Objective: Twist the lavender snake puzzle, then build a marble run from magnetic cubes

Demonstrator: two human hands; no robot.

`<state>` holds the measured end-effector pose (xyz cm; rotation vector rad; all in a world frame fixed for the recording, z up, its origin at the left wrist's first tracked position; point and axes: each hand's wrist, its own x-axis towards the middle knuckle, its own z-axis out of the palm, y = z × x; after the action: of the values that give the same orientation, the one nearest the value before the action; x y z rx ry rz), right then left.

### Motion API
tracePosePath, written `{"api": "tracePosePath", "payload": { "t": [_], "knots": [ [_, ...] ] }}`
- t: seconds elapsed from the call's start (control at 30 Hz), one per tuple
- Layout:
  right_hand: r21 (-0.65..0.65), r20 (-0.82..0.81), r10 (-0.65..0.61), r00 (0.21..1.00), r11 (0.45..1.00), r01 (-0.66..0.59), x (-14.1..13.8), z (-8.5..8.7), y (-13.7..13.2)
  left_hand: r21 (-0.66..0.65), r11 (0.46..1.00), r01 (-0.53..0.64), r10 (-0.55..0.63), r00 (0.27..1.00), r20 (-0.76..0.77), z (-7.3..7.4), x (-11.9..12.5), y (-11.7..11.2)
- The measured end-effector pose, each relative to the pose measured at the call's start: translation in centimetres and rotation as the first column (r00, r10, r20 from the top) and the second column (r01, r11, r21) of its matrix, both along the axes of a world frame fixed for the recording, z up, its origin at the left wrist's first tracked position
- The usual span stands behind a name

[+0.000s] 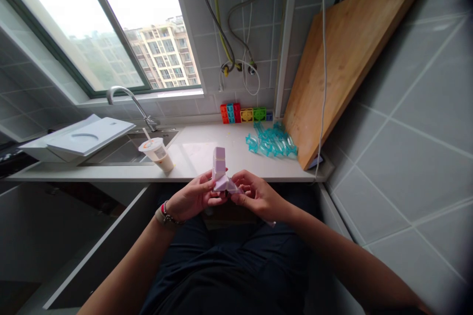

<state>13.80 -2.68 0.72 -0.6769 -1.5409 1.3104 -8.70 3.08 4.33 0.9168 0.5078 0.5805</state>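
Note:
Both my hands hold a pale purple block toy [220, 170] in front of my lap, just before the counter's front edge. Its upper segments stand upright; the lower ones bend to the right. My left hand [192, 196], with a bead bracelet at the wrist, pinches the lower left of the toy with closed fingers. My right hand [254, 195] grips the bent lower right part, fingers curled round it.
On the white counter [195, 157] stand a lidded drink cup with a straw [158, 153], a pile of clear teal pieces [271, 142] and a row of coloured blocks [244, 114]. A wooden board [343, 54] leans on the right wall. Sink and tap [129, 101] at left.

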Motion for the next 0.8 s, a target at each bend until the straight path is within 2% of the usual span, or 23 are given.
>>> {"api": "tracePosePath", "payload": {
  "t": [0.1, 0.3, 0.43, 0.5, 0.57, 0.67, 0.8],
  "knots": [
    [0.069, 0.069, -0.075, 0.995, 0.995, 0.070, 0.0, -0.2, -0.1, 0.027, 0.999, 0.020, -0.020, 1.000, -0.014, 0.1, -0.3, 0.1],
    [-0.004, 0.036, 0.092, 0.995, 0.996, -0.091, 0.5, 0.0, 0.1, 0.060, 0.998, 0.015, -0.012, 0.998, -0.061, 0.1, -0.3, 0.2],
    [0.046, 0.134, 0.012, 0.991, 0.999, -0.019, 0.6, 0.4, 0.0, 0.112, 0.994, 0.020, -0.008, 0.994, -0.110, 0.3, -0.6, 0.5],
    [0.015, 0.141, 0.037, 0.989, 0.999, -0.040, 0.8, 0.8, -0.2, 0.139, 0.990, 0.025, -0.004, 0.988, -0.151, 0.6, -0.8, 0.7],
    [-0.092, 0.096, 0.129, 0.987, 0.989, -0.120, 1.0, 1.2, -0.3, 0.176, 0.983, 0.044, -0.008, 0.980, -0.199, 1.1, -1.0, 0.9],
    [-0.292, -0.043, 0.285, 0.958, 0.913, -0.285, 1.0, 1.4, -0.4, 0.262, 0.955, 0.141, -0.063, 0.956, -0.286, 2.5, -1.4, 1.2],
    [-0.442, -0.206, 0.367, 0.907, 0.792, -0.421, 0.3, 1.0, -0.5, 0.352, 0.869, 0.347, -0.182, 0.886, -0.426, 4.5, -1.9, 1.9]
  ]
}}
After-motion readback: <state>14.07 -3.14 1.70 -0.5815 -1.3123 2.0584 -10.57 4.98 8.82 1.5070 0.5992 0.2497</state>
